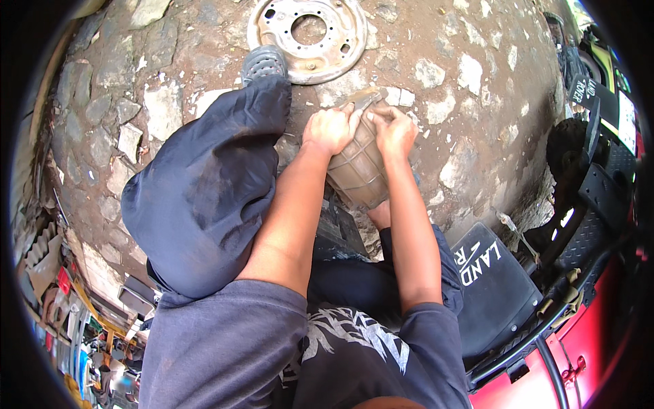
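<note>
A brown, dirty object with a ribbed grid surface [355,178] is held upright or tilted between my legs, low over the stone ground. My left hand [328,129] grips its top edge on the left, thumb near a tan piece [368,95] at the upper end. My right hand [395,135] grips the upper right of the same object, fingers curled. My left foot in a grey clog [264,67] rests beside a round, worn metal plate with holes [332,63] at the top.
A red vehicle [511,392] with black tubing, treadplate [582,249] and a black mud flap [511,300] fills the right side. At the lower left lies a pile of assorted scrap and parts [78,320]. The ground is rough stone and dirt [163,112].
</note>
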`<state>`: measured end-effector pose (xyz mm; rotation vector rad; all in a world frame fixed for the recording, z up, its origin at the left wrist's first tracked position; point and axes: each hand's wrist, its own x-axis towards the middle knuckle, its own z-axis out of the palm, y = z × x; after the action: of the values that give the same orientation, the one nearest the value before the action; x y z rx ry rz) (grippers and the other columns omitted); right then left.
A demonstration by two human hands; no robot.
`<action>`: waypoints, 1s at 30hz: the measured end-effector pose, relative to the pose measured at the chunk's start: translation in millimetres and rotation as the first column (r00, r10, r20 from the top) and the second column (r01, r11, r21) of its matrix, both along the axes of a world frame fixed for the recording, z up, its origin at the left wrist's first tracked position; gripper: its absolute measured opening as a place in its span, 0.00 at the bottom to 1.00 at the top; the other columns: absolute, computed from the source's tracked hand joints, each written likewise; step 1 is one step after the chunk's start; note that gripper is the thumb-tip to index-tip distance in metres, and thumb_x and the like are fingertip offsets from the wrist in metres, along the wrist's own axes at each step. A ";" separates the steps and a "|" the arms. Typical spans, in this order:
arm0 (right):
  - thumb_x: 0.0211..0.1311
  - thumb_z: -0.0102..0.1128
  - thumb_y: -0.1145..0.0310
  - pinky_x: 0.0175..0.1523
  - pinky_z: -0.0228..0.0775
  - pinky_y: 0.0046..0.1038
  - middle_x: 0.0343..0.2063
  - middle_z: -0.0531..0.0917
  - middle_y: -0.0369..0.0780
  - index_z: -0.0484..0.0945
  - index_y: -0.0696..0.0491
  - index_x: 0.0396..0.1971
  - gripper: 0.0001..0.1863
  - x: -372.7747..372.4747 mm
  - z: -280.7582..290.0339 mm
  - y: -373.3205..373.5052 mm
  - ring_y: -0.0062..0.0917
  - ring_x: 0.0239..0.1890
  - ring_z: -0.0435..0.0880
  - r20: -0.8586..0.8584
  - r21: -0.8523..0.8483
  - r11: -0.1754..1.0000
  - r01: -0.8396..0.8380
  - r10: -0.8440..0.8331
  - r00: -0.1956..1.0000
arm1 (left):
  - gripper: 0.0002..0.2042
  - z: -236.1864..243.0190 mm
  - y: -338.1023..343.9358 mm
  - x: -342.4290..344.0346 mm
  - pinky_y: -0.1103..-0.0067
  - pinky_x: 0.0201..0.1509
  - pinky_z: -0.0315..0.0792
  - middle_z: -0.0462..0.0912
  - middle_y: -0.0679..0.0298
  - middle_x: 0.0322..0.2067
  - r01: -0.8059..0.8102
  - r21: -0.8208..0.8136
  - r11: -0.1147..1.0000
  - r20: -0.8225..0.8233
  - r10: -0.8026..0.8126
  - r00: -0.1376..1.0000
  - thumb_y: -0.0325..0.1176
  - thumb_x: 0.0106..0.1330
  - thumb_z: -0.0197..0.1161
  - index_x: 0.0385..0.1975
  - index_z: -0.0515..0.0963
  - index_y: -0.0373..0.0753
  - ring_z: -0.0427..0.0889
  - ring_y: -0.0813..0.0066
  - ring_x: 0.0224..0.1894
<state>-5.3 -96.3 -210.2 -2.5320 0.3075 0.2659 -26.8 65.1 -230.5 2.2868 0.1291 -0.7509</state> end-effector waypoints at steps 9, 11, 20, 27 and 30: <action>0.55 0.81 0.72 0.47 0.80 0.38 0.32 0.92 0.47 0.93 0.52 0.35 0.08 -9.1 10.8 4.5 0.38 0.34 0.91 -0.042 -0.034 0.999 0.008 -0.010 0.999 | 0.27 -1.0 2.1 -1.2 0.56 0.62 0.80 0.90 0.46 0.49 -0.010 -0.023 1.000 -0.001 0.010 1.000 0.55 0.83 0.44 0.62 0.82 0.43 0.89 0.45 0.53; 0.54 0.81 0.73 0.48 0.81 0.38 0.32 0.92 0.47 0.93 0.52 0.35 0.08 -6.3 5.3 4.9 0.39 0.35 0.91 0.023 -0.016 1.000 0.009 -0.008 1.000 | 0.27 -2.5 0.8 -0.6 0.56 0.62 0.80 0.91 0.47 0.49 -0.003 -0.025 1.000 0.005 0.004 1.000 0.55 0.83 0.44 0.62 0.82 0.43 0.89 0.45 0.53; 0.54 0.82 0.69 0.51 0.79 0.39 0.32 0.92 0.45 0.93 0.50 0.35 0.09 -14.9 7.2 -6.9 0.41 0.37 0.91 -0.092 -0.046 0.999 0.010 -0.014 0.996 | 0.27 -7.1 0.3 -3.4 0.55 0.62 0.80 0.91 0.48 0.49 -0.001 -0.025 1.000 -0.007 0.001 1.000 0.56 0.83 0.44 0.62 0.82 0.44 0.89 0.45 0.53; 0.59 0.80 0.68 0.50 0.81 0.36 0.36 0.92 0.44 0.93 0.50 0.38 0.08 1.8 -8.8 -6.8 0.37 0.38 0.92 0.109 -0.083 0.988 -0.134 0.142 0.984 | 0.25 -5.7 -3.6 -4.6 0.55 0.61 0.80 0.91 0.48 0.47 -0.040 -0.017 0.999 0.048 0.041 0.998 0.53 0.84 0.45 0.59 0.84 0.44 0.89 0.45 0.51; 0.54 0.80 0.75 0.46 0.80 0.40 0.32 0.89 0.47 0.91 0.53 0.36 0.09 -9.9 -3.6 -16.1 0.41 0.36 0.89 0.164 -0.124 0.979 -0.165 0.184 0.969 | 0.25 -5.4 -0.9 -4.7 0.56 0.61 0.80 0.91 0.48 0.47 -0.012 -0.008 1.000 0.010 0.012 1.000 0.53 0.84 0.45 0.60 0.84 0.44 0.89 0.45 0.52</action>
<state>-15.1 -112.4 -213.9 -2.6724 0.0306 0.0937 -31.5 64.2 -235.9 2.2800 0.1348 -0.7318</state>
